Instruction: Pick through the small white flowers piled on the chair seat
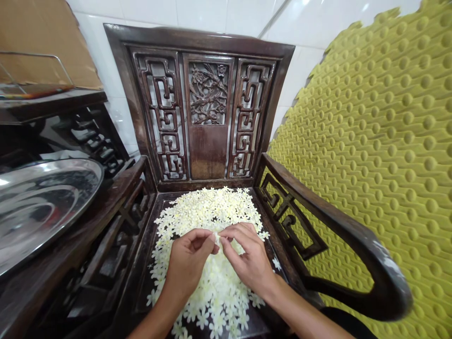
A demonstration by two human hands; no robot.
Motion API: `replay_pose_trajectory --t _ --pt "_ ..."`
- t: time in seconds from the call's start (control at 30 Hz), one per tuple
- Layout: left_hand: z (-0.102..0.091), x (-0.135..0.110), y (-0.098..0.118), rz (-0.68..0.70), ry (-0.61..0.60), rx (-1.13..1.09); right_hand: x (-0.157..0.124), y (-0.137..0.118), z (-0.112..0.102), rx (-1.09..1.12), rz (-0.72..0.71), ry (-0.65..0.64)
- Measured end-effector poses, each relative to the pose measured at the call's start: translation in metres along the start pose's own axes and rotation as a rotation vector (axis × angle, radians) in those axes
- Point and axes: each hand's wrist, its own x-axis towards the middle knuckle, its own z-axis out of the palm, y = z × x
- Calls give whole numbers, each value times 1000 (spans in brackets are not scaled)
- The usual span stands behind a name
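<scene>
Many small white flowers with pale yellow centres lie heaped over the seat of a dark carved wooden chair. Just above the heap, my left hand pinches a small white flower between thumb and forefinger. From the other side my right hand meets it, thumb and fingertips drawn together at the same flower. The fingertips hide most of that flower. Both forearms come in from the bottom of the view.
Carved armrests flank the seat, the right one curving forward. A round metal tray is at the left. Yellow bumpy foam matting stands at the right. Behind are the chair back and white tiles. Cardboard is at upper left.
</scene>
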Motion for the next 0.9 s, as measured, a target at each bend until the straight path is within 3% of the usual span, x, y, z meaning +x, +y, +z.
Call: replay_pose_trajectory --t 0.43,0.73,0.9 --pt "1 -2 -3 53 -1 36 2 3 1 2 -36 35" --pt "-5 4 -3 35 109 52 7 17 -5 -40 215 89" --pt "-5 5 -7 34 97 35 7 10 -5 18 158 27"
